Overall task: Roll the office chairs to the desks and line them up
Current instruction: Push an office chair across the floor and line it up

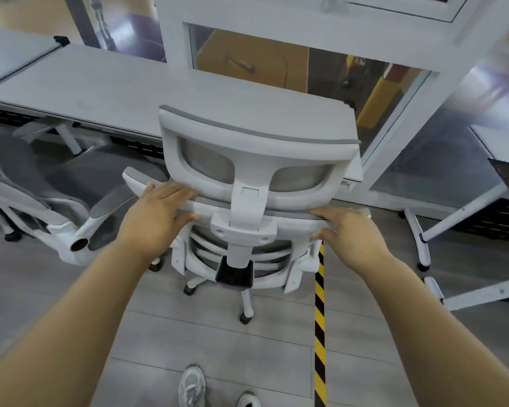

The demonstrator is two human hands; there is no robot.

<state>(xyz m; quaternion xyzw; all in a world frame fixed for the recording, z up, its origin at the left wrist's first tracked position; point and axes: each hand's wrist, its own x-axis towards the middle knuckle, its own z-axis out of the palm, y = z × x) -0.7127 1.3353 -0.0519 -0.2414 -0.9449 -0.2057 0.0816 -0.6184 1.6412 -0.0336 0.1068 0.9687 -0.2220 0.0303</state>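
A white office chair [247, 183] with grey mesh and a headrest stands in front of me, its back toward me, facing a long white desk [106, 83]. My left hand [162, 207] grips the top rim of the backrest left of the headrest post. My right hand [344, 227] grips the same rim on the right. The chair's seat is hidden behind the backrest, close under the desk edge. A second white and grey chair [56, 189] stands to the left at the same desk, turned at an angle.
A black and yellow floor stripe [320, 318] runs along the floor right of the chair's wheels. Another desk's white legs [423, 239] stand at right. A white-framed glass partition [306, 22] rises behind the desk. My shoes [191, 386] show at the bottom.
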